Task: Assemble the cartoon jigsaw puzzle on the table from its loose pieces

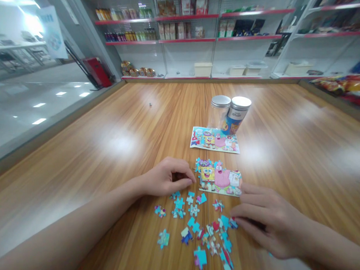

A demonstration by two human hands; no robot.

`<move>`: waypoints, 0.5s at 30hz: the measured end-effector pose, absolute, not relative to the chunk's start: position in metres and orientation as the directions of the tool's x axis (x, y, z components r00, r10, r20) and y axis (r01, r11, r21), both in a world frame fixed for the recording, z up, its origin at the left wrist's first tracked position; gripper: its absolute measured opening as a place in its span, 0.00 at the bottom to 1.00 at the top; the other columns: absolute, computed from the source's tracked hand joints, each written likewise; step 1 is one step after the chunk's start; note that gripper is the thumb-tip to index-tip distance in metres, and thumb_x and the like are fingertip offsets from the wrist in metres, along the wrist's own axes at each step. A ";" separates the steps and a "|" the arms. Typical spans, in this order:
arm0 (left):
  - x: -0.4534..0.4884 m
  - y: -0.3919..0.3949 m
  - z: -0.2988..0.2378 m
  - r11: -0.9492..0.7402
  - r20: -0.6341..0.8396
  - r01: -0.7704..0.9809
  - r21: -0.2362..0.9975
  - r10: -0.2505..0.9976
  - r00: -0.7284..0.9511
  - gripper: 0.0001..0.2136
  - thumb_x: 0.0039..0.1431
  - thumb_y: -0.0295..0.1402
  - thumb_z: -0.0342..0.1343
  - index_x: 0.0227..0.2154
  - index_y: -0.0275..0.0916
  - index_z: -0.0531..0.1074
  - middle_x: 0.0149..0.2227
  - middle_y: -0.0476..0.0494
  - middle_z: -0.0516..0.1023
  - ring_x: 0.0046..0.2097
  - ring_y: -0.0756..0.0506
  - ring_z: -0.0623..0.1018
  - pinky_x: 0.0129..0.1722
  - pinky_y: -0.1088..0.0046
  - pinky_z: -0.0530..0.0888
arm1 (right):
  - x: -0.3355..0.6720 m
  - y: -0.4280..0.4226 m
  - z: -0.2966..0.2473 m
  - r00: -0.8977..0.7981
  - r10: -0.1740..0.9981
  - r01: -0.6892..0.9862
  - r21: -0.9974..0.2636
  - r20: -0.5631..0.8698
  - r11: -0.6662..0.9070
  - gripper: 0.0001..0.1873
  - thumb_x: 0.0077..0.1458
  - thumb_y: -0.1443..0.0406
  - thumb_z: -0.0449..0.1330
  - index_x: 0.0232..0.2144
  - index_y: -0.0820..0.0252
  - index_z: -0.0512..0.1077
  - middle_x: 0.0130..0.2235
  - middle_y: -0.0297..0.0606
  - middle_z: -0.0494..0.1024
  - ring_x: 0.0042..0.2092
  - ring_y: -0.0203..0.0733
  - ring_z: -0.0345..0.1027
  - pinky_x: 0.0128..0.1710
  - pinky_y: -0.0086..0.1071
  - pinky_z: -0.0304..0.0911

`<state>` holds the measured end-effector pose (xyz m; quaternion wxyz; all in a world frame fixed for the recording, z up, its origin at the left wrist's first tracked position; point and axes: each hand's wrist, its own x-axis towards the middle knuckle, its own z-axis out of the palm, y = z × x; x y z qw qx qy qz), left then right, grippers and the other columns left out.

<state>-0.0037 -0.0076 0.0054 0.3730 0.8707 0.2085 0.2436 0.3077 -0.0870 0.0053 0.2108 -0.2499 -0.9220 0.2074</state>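
Note:
A partly joined jigsaw puzzle (222, 179) lies flat on the table, showing a yellow square character and a pink one. At its left edge my left hand (170, 177) rests with thumb and forefinger pinched together; whatever may be between them is hidden. Below the puzzle's right corner, my right hand (270, 216) has its fingers curled, thumb and forefinger at a small puzzle piece (233, 223). Several loose pieces, many light blue, lie scattered between the hands, among them a blue piece (179, 202) and a blue-and-pink piece (200, 257).
Behind the puzzle lies a printed picture card (213, 140). A clear jar (219, 113) with a silver lid and a labelled can (236, 114) stand at its back edge. Stocked shelves (188, 40) line the far side; snack bags (349, 88) lie at right.

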 end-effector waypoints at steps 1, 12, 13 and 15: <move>-0.003 -0.008 0.005 -0.655 0.278 0.166 0.737 0.518 0.809 0.06 0.65 0.28 0.57 0.39 0.34 0.79 0.33 0.41 0.79 0.35 0.48 0.77 0.37 0.73 0.72 | 0.308 -0.087 0.005 -0.786 0.548 0.370 -0.492 0.286 0.788 0.09 0.61 0.74 0.56 0.39 0.60 0.74 0.29 0.38 0.73 0.33 0.42 0.63 0.34 0.37 0.54; 0.001 -0.015 0.005 -0.855 0.362 0.149 0.497 0.361 0.859 0.13 0.62 0.25 0.57 0.48 0.40 0.78 0.35 0.43 0.67 0.36 0.47 0.69 0.35 0.71 0.69 | 0.309 -0.085 -0.001 -0.777 0.557 0.360 -0.517 0.294 0.776 0.08 0.61 0.74 0.57 0.39 0.60 0.74 0.30 0.37 0.73 0.34 0.41 0.63 0.35 0.36 0.53; 0.001 -0.015 0.005 -0.852 0.351 0.157 0.499 0.364 0.862 0.12 0.62 0.26 0.57 0.48 0.40 0.78 0.35 0.43 0.68 0.36 0.47 0.70 0.36 0.70 0.69 | 0.309 -0.085 -0.001 -0.779 0.555 0.360 -0.516 0.292 0.777 0.08 0.61 0.74 0.57 0.39 0.60 0.74 0.30 0.37 0.73 0.33 0.41 0.62 0.34 0.36 0.53; 0.001 -0.015 0.005 -0.846 0.331 0.174 0.504 0.374 0.866 0.11 0.62 0.27 0.58 0.46 0.40 0.78 0.36 0.43 0.69 0.37 0.47 0.71 0.36 0.70 0.69 | 0.309 -0.085 -0.001 -0.780 0.554 0.360 -0.514 0.292 0.778 0.08 0.61 0.74 0.57 0.39 0.60 0.74 0.29 0.37 0.73 0.33 0.41 0.62 0.34 0.36 0.53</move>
